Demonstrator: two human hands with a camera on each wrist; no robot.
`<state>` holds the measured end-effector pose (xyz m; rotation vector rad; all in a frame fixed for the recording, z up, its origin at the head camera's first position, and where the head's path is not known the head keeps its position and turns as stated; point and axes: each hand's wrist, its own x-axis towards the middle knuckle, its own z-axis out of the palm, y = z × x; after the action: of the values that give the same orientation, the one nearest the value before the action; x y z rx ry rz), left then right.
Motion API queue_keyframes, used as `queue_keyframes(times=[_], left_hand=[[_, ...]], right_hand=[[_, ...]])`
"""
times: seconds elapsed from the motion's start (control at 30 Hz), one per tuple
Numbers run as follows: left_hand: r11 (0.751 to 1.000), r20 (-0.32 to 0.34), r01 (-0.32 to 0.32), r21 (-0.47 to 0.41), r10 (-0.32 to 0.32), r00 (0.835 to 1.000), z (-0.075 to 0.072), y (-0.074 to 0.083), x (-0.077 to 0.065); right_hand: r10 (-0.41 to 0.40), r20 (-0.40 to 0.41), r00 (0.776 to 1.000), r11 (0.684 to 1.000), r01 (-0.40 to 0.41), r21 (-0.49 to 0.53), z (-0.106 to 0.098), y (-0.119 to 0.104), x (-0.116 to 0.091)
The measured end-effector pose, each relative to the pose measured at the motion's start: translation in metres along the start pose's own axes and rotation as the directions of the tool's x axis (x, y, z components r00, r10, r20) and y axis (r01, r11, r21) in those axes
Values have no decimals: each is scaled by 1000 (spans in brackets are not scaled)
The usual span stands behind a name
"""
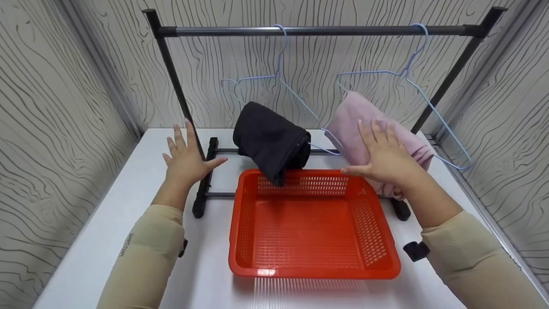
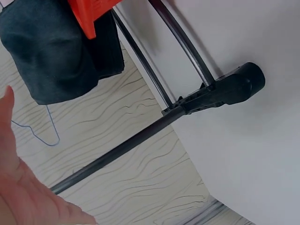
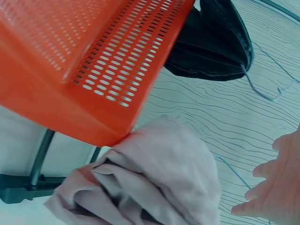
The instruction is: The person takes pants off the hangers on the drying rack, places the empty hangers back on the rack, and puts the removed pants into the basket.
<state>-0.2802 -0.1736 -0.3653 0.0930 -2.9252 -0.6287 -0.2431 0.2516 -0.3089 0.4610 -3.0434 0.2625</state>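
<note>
Both hands are raised with fingers spread and hold nothing. My left hand (image 1: 186,159) is beside the rack's left post, left of a folded black garment (image 1: 270,137) draped over a light blue hanger (image 1: 279,77). In the head view my right hand (image 1: 386,156) overlaps a pink garment (image 1: 354,109), which hangs over a second blue hanger (image 1: 407,73). In the right wrist view a gap shows between the fingers (image 3: 262,192) and the pink garment (image 3: 159,164). An orange-red plastic basket (image 1: 313,272) stands on the table below, between the forearms.
A black metal rack (image 1: 343,31) carries both hangers on its top bar, its feet (image 1: 199,206) on the white table (image 1: 116,240). Wood-grain patterned panels (image 1: 51,128) enclose the back and sides. The black garment's lower end hangs over the basket's far rim.
</note>
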Motion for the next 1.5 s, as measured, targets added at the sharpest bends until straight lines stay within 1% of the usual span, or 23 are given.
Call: queue_keyframes(times=[0.1, 0.23, 0.33, 0.47, 0.57, 0.63, 0.7, 0.87, 1.0, 1.1, 1.23, 1.33, 1.43, 1.5], left_hand=[[997, -19, 34, -63, -35, 999, -1, -7, 4], [985, -20, 88, -150, -92, 996, -1, -16, 9], [967, -11, 130, -219, -136, 991, -2, -20, 13], [935, -33, 153, -320, -172, 984, -1, -21, 21], [895, -52, 152, -419, -190, 980, 1, -21, 29], [861, -47, 156, -484, -204, 978, 3, -22, 34], [826, -26, 175, -536, -224, 974, 4, -23, 38], [757, 20, 228, -612, -274, 962, 6, -23, 47], [708, 25, 251, -660, -313, 949, 7, -22, 53], [694, 16, 252, -674, -327, 945, 8, -19, 59], [707, -7, 232, -668, -318, 948, 11, -18, 67], [703, -17, 224, -675, -318, 948, 13, -18, 72], [684, -19, 219, -696, -322, 946, 12, -19, 76], [667, -19, 211, -715, -320, 947, 11, -20, 78]], right_hand=[[-12, -2, 1000, 1000, 12, 4, -6, -3, 4], [-23, 23, 999, 999, 22, 45, -12, -8, 12], [-28, 27, 999, 996, 26, 91, -15, -12, 19], [-21, -8, 1000, 989, 22, 149, -17, -18, 30], [-12, -39, 999, 986, 19, 168, -19, -25, 39], [-7, -47, 999, 984, 15, 180, -19, -30, 44], [-8, -51, 999, 980, 18, 196, -17, -35, 50], [14, -76, 997, 966, 6, 260, -12, -47, 63], [30, -114, 993, 957, 5, 290, -5, -54, 71], [47, -132, 990, 957, -7, 290, 0, -59, 75], [72, -155, 985, 956, -25, 291, 7, -66, 79], [76, -173, 982, 952, -19, 307, 12, -71, 82], [75, -198, 977, 947, -8, 320, 16, -76, 86], [75, -215, 974, 945, -1, 326, 17, -79, 88]])
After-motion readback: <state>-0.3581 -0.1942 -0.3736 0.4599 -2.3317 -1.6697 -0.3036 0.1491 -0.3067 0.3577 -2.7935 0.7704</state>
